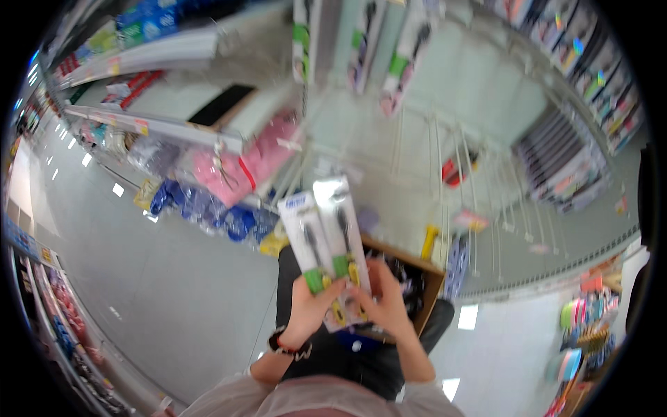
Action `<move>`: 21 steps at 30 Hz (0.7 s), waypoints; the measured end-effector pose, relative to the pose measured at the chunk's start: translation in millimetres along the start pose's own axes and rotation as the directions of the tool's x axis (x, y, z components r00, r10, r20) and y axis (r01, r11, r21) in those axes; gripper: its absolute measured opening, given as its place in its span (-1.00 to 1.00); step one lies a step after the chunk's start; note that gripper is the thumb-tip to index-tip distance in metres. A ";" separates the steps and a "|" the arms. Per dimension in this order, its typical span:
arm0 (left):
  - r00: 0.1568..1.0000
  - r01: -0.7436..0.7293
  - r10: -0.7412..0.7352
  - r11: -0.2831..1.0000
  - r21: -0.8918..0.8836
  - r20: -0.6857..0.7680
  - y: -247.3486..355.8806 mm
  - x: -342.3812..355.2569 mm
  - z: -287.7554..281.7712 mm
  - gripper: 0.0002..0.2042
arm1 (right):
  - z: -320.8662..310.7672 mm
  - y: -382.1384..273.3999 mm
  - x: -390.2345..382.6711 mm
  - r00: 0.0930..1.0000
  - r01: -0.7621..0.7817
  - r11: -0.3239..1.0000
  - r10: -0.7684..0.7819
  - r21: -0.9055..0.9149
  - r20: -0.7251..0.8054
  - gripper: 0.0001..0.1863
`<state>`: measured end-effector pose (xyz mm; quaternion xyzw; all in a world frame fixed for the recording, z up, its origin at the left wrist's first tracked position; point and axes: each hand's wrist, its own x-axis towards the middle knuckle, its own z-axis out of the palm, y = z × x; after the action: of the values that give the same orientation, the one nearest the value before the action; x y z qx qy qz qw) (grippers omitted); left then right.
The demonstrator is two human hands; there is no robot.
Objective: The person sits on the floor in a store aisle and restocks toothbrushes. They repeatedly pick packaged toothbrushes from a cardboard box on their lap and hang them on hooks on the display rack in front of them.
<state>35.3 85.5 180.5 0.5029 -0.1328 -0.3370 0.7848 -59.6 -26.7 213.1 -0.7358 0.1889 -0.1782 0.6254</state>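
Two long, narrow blister packs are held up side by side in front of me. The left blister pack (294,212) and the right blister pack (328,201) each carry a slim black item, a green band and yellow spots. What the black item is, I cannot make out. My left hand (310,308) grips the lower end of the left pack, thumb across its front. With its thumb on the front too, my right hand (384,300) holds the lower part of the right pack. Similar packs (300,52) hang on hooks at the top.
A cardboard box (432,295) with dark things in it stands by my right leg. Bare metal hooks (479,233) stick out from the rack ahead. Pink bagged goods (226,170) and blue packets (229,219) fill low shelves at left. Stacked packs (563,160) hang at right.
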 end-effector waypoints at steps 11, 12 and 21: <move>0.996 -0.081 0.083 0.995 -0.060 0.041 30.2 18.4 -8.0 -0.79 | -39.0 -59.3 15.6 0.849 0.351 0.786 -0.497 -0.509 -0.183 -0.60; 0.994 -0.049 0.057 0.995 -0.087 0.090 31.6 16.4 -12.7 -0.80 | -50.0 -70.7 18.8 0.709 0.437 0.652 -0.674 -0.619 -0.209 -0.53; 0.990 0.068 -0.088 0.982 0.179 0.109 75.0 -4.9 26.4 -0.65 | -103.6 -263.2 64.1 0.523 0.556 0.612 -0.783 -0.562 -0.336 -0.50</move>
<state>46.8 90.3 259.1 0.5540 -0.1874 -0.3834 0.7148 -41.3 -108.6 490.7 -0.7716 0.0866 -0.5732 0.2620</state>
